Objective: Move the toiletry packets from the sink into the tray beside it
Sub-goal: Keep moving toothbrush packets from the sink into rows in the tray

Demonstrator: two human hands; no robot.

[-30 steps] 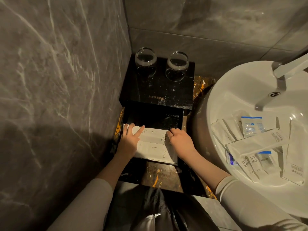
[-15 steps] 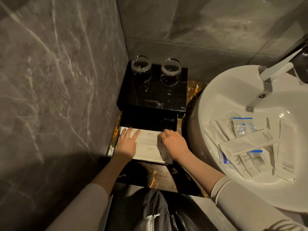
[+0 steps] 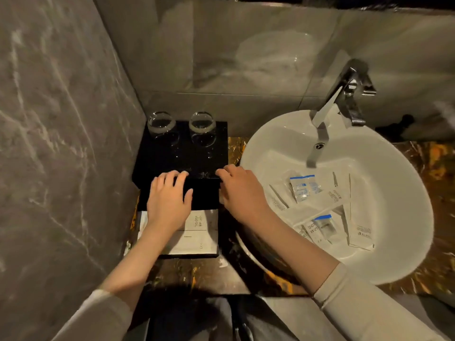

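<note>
Just now, pulled both hands off the white packets [image 3: 197, 242] laid in the tray [image 3: 189, 255] and brought them up to the front lip of the black stand [image 3: 182, 153]. Rests the left hand [image 3: 170, 195] flat across that lip, fingers loosely apart and clamped on nothing. Sets the right hand [image 3: 240, 190] at the stand's front right corner, fingers curled close together over the edge; cannot tell whether gripping it. Leaves those white packets side by side in the tray, just in front of and below the stand. Leaves the bulk of the toiletry packets [image 3: 320, 207] heaped in the sink [image 3: 406, 168], right of the stand, untouched. Reads as one batch seated, with the tray perhaps about to be steadied or slid; likely calls for several more reaches to the right of the stand
</note>
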